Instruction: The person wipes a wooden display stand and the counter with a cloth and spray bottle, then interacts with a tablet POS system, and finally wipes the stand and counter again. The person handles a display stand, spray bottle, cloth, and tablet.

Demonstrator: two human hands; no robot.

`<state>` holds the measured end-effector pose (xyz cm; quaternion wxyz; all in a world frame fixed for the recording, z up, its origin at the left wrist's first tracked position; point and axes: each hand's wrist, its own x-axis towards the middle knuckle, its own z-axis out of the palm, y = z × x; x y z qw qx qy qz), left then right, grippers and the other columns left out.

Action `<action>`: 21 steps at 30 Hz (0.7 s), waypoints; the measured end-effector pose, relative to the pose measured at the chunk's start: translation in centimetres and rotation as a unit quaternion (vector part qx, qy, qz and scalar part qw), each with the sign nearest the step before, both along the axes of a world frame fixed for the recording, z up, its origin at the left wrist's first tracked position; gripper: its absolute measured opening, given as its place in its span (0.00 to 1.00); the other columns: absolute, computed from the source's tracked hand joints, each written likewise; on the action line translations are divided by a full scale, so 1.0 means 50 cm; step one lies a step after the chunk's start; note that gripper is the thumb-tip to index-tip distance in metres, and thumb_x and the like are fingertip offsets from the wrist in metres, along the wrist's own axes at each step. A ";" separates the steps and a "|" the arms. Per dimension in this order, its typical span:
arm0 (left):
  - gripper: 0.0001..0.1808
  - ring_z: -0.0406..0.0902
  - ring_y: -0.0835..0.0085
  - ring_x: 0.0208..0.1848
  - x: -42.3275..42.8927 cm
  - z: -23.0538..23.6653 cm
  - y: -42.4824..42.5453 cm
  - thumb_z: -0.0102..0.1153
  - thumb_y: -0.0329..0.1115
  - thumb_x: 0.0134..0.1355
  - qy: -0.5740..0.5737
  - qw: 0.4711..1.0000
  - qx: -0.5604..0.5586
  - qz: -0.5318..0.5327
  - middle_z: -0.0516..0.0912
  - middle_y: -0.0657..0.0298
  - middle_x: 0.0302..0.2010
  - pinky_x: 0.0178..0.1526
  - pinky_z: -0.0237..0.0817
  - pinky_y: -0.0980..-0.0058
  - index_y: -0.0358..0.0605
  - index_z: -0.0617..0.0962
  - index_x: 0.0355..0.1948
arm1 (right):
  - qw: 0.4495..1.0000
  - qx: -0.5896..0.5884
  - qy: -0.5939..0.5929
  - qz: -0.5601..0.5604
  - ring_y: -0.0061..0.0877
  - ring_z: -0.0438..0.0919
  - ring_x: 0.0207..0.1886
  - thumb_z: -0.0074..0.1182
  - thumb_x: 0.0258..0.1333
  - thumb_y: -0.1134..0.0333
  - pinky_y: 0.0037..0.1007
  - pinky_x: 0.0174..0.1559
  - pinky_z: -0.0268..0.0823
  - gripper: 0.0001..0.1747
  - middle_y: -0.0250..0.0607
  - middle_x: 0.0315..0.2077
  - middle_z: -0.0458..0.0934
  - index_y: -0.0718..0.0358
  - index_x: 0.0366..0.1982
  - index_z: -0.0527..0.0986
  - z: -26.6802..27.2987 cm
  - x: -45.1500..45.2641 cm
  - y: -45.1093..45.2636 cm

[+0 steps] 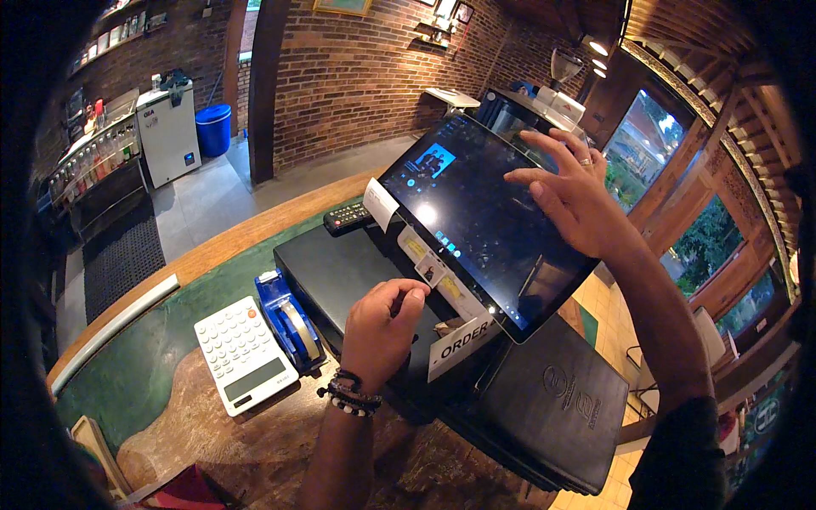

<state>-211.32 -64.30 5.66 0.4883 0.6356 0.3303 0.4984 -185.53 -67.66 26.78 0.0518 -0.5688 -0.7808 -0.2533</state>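
Observation:
My right hand [567,185] hovers over the upper right part of a dark touchscreen monitor [484,210], its fingers spread and holding nothing; whether a fingertip touches the glass I cannot tell. A ring is on one finger. My left hand [386,325] is loosely curled over the near edge of a black box-shaped unit [325,261], beads and cords around its wrist; I see nothing held in it. A paper slip [380,203] sticks up at the monitor's left corner. Beneath the screen's lower edge is a sign with writing [462,344].
Left of the black unit lie a blue tape dispenser [290,322] and a white calculator [245,357]. A remote control [347,218] rests behind it. Stacked black menu folders [554,401] sit at the right. A wooden counter edge [223,236] curves behind; a wooden tray [99,452] stands near left.

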 end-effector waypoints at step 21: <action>0.14 0.82 0.75 0.39 -0.005 0.002 0.002 0.58 0.38 0.75 0.003 1.000 0.009 -0.020 0.87 0.63 0.37 0.44 0.73 0.74 0.39 0.88 0.48 | 0.999 -0.009 -0.021 0.033 0.49 0.57 0.78 0.46 0.79 0.54 0.64 0.72 0.45 0.19 0.41 0.74 0.65 0.46 0.55 0.86 -0.038 -0.023 -0.033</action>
